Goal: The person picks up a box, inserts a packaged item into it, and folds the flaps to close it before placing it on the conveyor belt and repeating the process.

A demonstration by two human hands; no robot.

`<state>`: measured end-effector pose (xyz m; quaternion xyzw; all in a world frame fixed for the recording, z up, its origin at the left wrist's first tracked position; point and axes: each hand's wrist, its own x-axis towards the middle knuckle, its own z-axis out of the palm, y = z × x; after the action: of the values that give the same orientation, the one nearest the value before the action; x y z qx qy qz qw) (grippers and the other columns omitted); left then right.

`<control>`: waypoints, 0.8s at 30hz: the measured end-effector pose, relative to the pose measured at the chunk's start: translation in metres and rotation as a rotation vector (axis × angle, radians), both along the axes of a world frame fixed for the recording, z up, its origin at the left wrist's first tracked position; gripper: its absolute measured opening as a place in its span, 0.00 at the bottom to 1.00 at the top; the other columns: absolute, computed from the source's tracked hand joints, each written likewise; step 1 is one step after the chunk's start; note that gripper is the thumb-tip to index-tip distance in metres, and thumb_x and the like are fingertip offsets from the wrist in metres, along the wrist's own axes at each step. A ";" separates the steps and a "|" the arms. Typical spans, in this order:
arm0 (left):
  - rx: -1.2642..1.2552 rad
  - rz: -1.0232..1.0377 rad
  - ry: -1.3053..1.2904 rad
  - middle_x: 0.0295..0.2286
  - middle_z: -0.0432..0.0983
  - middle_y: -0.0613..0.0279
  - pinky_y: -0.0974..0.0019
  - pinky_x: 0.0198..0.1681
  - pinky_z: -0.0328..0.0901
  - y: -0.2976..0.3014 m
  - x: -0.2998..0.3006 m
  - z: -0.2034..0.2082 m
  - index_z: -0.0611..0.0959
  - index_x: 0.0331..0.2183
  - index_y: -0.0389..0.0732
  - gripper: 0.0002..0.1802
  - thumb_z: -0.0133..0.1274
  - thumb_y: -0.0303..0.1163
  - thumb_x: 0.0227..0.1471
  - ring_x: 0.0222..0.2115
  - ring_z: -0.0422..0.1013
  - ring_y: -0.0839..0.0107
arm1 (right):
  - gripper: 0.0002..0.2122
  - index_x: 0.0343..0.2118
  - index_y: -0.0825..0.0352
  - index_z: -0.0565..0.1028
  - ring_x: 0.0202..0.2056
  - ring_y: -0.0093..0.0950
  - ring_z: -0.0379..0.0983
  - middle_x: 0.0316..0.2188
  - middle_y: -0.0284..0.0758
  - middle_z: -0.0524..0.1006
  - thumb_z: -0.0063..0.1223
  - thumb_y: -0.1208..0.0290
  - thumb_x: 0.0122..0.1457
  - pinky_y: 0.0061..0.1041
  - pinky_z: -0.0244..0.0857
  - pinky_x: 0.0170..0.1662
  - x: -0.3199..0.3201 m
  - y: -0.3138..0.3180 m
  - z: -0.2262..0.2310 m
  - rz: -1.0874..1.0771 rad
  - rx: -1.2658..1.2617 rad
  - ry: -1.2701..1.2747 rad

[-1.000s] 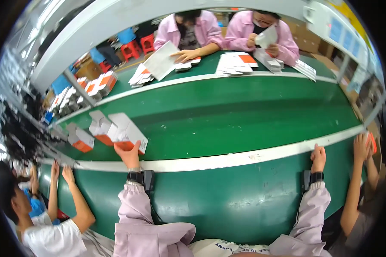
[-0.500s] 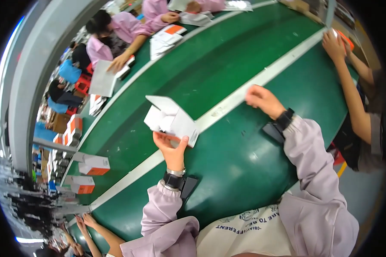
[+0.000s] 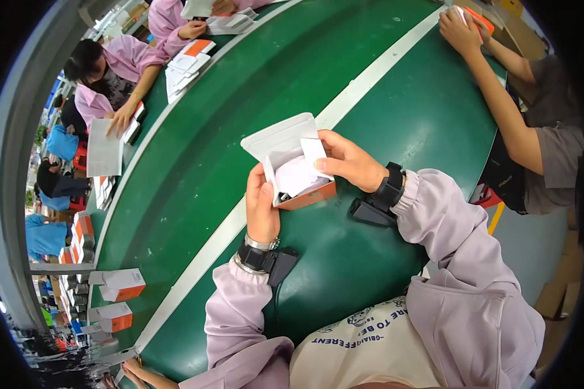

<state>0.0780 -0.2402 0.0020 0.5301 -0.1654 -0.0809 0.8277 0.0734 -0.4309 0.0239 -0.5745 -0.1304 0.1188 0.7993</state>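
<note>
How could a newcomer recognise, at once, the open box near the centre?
On the long green bench, find the pale strip running diagonally. Near mid-picture, an open white-and-orange box sits between the person's left grip and right grip. Unlike the boxes standing at lower left, it is held, and shows a white thing inside.
</note>
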 end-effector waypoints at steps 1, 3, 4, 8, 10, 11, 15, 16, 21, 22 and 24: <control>-0.009 0.003 0.014 0.42 0.62 0.58 0.66 0.48 0.52 -0.002 0.001 0.000 0.62 0.44 0.34 0.21 0.41 0.36 0.51 0.44 0.59 0.68 | 0.25 0.48 0.71 0.55 0.46 0.25 0.59 0.43 0.34 0.63 0.48 0.67 0.50 0.26 0.53 0.48 0.001 0.000 0.002 0.003 -0.009 0.014; 0.041 0.050 -0.018 0.42 0.62 0.58 0.66 0.48 0.53 -0.006 0.002 0.004 0.64 0.42 0.34 0.18 0.42 0.29 0.48 0.44 0.59 0.68 | 0.22 0.46 0.70 0.59 0.46 0.26 0.59 0.43 0.36 0.63 0.50 0.69 0.48 0.26 0.54 0.48 0.001 0.001 0.005 -0.051 -0.004 -0.066; 0.068 0.074 -0.034 0.42 0.62 0.58 0.67 0.47 0.53 -0.006 0.003 0.005 0.65 0.41 0.34 0.17 0.43 0.26 0.46 0.43 0.60 0.68 | 0.21 0.45 0.69 0.61 0.46 0.26 0.59 0.43 0.36 0.63 0.51 0.70 0.47 0.26 0.54 0.47 0.001 0.001 0.004 -0.078 -0.001 -0.105; 0.126 0.103 -0.324 0.42 0.62 0.56 0.67 0.47 0.54 -0.005 0.009 0.003 0.69 0.37 0.35 0.14 0.43 0.21 0.43 0.43 0.60 0.67 | 0.17 0.39 0.67 0.68 0.45 0.30 0.60 0.43 0.39 0.63 0.55 0.72 0.42 0.28 0.55 0.46 0.012 -0.007 -0.003 -0.030 -0.264 -0.680; 0.092 0.097 -0.254 0.42 0.62 0.56 0.66 0.46 0.54 -0.005 0.010 0.004 0.70 0.36 0.35 0.13 0.43 0.22 0.44 0.42 0.60 0.67 | 0.16 0.36 0.66 0.69 0.44 0.32 0.61 0.43 0.40 0.63 0.56 0.72 0.41 0.28 0.55 0.46 0.007 -0.008 0.004 -0.042 -0.336 -0.708; 0.063 0.080 -0.193 0.42 0.62 0.55 0.66 0.46 0.54 -0.006 0.010 0.004 0.71 0.35 0.35 0.11 0.42 0.22 0.44 0.42 0.60 0.67 | 0.15 0.34 0.65 0.70 0.44 0.33 0.61 0.43 0.40 0.63 0.57 0.72 0.40 0.29 0.55 0.45 0.003 -0.008 0.010 -0.069 -0.403 -0.743; -0.010 0.008 -0.120 0.43 0.60 0.55 0.65 0.45 0.55 -0.005 0.010 0.003 0.71 0.35 0.36 0.12 0.44 0.29 0.45 0.42 0.59 0.67 | 0.16 0.32 0.65 0.71 0.42 0.36 0.61 0.43 0.41 0.64 0.59 0.71 0.37 0.31 0.56 0.44 -0.002 -0.009 0.017 -0.140 -0.533 -0.823; -0.030 -0.021 -0.113 0.43 0.59 0.55 0.64 0.45 0.55 -0.005 0.008 0.002 0.71 0.35 0.36 0.13 0.45 0.32 0.46 0.43 0.59 0.66 | 0.17 0.32 0.65 0.71 0.42 0.36 0.61 0.43 0.41 0.64 0.60 0.71 0.36 0.32 0.56 0.44 -0.003 -0.008 0.017 -0.164 -0.563 -0.844; 0.030 0.000 -0.268 0.44 0.58 0.55 0.64 0.46 0.54 -0.011 0.006 0.000 0.69 0.38 0.37 0.25 0.48 0.47 0.44 0.43 0.59 0.66 | 0.15 0.32 0.65 0.71 0.41 0.37 0.61 0.43 0.41 0.64 0.58 0.71 0.38 0.32 0.56 0.43 -0.011 -0.004 0.019 -0.220 -0.680 -0.850; 0.066 0.023 -0.273 0.44 0.58 0.55 0.64 0.46 0.54 -0.011 0.005 -0.002 0.68 0.39 0.37 0.28 0.48 0.50 0.43 0.43 0.59 0.66 | 0.14 0.32 0.65 0.72 0.41 0.37 0.61 0.43 0.40 0.65 0.57 0.71 0.39 0.32 0.56 0.43 -0.011 -0.004 0.017 -0.225 -0.682 -0.845; 0.140 0.066 -0.290 0.43 0.59 0.55 0.64 0.46 0.54 -0.012 0.004 0.000 0.66 0.42 0.38 0.36 0.49 0.57 0.39 0.43 0.58 0.65 | 0.13 0.33 0.64 0.72 0.41 0.37 0.61 0.42 0.39 0.65 0.56 0.70 0.40 0.32 0.56 0.43 -0.011 -0.004 0.017 -0.242 -0.684 -0.841</control>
<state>0.0824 -0.2525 0.0024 0.5976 -0.2597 0.0123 0.7585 0.0624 -0.4352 0.0412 -0.8100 -0.3256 -0.1778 0.4541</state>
